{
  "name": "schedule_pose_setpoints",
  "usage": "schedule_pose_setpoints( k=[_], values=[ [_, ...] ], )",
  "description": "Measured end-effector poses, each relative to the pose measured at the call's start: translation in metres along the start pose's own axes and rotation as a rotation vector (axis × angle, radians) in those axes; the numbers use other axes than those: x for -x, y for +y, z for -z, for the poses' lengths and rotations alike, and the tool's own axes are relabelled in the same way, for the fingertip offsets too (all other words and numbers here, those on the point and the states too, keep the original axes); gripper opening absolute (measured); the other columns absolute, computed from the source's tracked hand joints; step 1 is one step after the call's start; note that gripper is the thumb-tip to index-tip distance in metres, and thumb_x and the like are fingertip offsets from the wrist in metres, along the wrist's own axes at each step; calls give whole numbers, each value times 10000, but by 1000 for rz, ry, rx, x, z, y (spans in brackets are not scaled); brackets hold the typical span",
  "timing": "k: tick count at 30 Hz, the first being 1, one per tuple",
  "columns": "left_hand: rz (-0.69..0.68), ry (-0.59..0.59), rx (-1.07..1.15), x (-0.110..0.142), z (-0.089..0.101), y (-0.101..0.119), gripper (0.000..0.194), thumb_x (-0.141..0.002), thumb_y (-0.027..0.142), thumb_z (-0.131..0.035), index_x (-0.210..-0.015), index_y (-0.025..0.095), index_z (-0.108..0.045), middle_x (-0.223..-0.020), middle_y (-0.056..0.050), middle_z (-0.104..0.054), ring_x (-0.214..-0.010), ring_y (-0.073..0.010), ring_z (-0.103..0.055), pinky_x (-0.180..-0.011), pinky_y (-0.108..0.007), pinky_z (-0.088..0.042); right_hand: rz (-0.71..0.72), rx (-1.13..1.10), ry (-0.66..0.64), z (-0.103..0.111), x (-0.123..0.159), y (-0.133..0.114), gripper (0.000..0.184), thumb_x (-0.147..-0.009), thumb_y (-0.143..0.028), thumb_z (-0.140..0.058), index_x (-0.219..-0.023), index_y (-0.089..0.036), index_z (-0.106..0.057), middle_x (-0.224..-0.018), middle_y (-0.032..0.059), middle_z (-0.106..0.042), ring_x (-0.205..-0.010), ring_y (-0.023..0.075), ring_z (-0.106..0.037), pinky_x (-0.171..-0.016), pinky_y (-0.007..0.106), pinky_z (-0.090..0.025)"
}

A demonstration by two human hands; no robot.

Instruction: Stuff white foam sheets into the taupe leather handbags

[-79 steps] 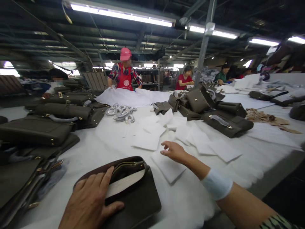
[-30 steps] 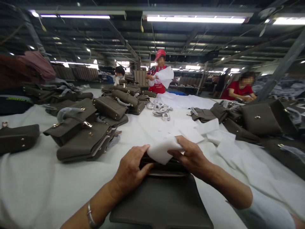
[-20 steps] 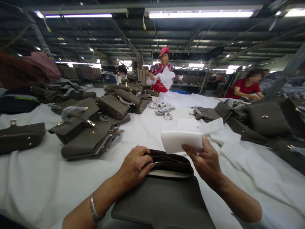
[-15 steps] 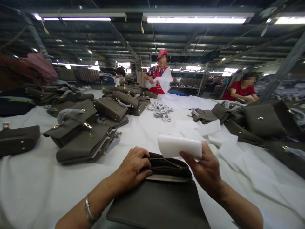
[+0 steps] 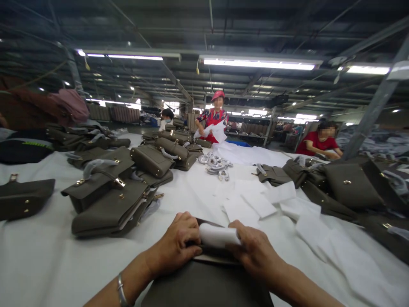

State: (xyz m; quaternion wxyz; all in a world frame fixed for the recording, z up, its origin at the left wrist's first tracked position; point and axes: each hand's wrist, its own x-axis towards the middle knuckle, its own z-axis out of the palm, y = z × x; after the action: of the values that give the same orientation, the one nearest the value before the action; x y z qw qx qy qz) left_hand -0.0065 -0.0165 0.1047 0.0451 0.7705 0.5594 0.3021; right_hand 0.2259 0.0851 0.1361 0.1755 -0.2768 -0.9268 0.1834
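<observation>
In front of me lies a dark olive handbag [image 5: 207, 283] with its flap folded toward me and its mouth facing up. My left hand [image 5: 177, 241] pinches the left end of the bag's opening edge. In my right hand [image 5: 252, 251] is a folded white foam sheet [image 5: 219, 235], its lower part inside the bag's mouth. The fingertips of my right hand are partly hidden by the sheet and the bag.
Loose white foam sheets [image 5: 315, 234] spread to the right. Finished-looking olive bags [image 5: 110, 204] pile up on the left, more bags [image 5: 345, 187] on the right. Wrapped handles [image 5: 215, 164] lie mid-table. A co-worker in a red cap [image 5: 218, 96] stands across, another person [image 5: 322, 138] at right.
My right hand has brought the white foam sheet down and left, from above the bag into its mouth. My left hand stays on the bag's edge. The camera view has tilted up.
</observation>
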Motion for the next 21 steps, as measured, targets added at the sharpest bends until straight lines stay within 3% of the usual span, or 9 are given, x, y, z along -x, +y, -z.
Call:
schedule_pose_setpoints(
  k=[4, 8, 13, 15, 17, 19, 21],
  values=[
    [53, -19, 0, 0, -3, 2, 146, -741, 155, -667, -701, 196, -532, -787, 26, -590, -915, -172, -484, -848, -361, -359, 23, -278, -200, 20, -14, 4, 178, -675, -170, -569, -843, -217, -534, -734, -44, -585, -677, 136, -510, -582, 230, -346],
    [85, -37, -26, 2, -7, -2, 151, -650, 122, -673, -731, 219, -590, -774, 20, -625, -989, -208, -497, -940, -387, -371, 50, -482, -242, 19, -22, 13, 273, -583, -163, -603, -852, -198, -579, -751, -42, -588, -673, 124, -495, -565, 206, -358],
    [117, -98, -63, -3, -12, -14, 115, -643, 297, -710, -711, 239, -638, -969, -16, -623, -1009, -225, -503, -882, -338, -426, 157, -227, -136, 12, -13, 17, 266, -634, -297, -647, -882, -200, -651, -850, 29, -620, -750, 174, -553, -681, 269, -433],
    [157, -177, -118, -10, -21, -26, 161, -628, 375, -721, -685, 243, -651, -1041, -31, -618, -996, -238, -503, -853, -347, -427, 172, -120, -137, 10, -12, 21, 273, -614, -293, -629, -872, -204, -652, -834, 36, -615, -736, 182, -568, -678, 284, -434],
    [193, -269, -246, -17, -34, -44, 186, -604, 401, -733, -622, 237, -649, -977, -40, -655, -993, -265, -502, -863, -373, -410, 188, -87, -125, 5, -13, 27, 292, -591, -285, -606, -869, -204, -639, -823, 37, -619, -725, 187, -582, -666, 287, -437],
    [147, -308, -365, -21, -46, -64, 170, -604, 387, -731, -594, 238, -651, -857, -39, -685, -980, -277, -513, -860, -379, -401, 197, -108, -91, -3, -16, 33, 292, -606, -294, -601, -881, -203, -631, -842, 46, -638, -749, 198, -600, -672, 290, -450],
    [4, -252, -372, -21, -52, -81, 109, -649, 372, -702, -688, 271, -686, -823, -22, -706, -993, -273, -536, -873, -374, -409, 172, -133, -57, -14, -18, 37, 251, -666, -299, -593, -896, -205, -630, -870, 60, -667, -785, 214, -625, -695, 294, -470]
  ],
)
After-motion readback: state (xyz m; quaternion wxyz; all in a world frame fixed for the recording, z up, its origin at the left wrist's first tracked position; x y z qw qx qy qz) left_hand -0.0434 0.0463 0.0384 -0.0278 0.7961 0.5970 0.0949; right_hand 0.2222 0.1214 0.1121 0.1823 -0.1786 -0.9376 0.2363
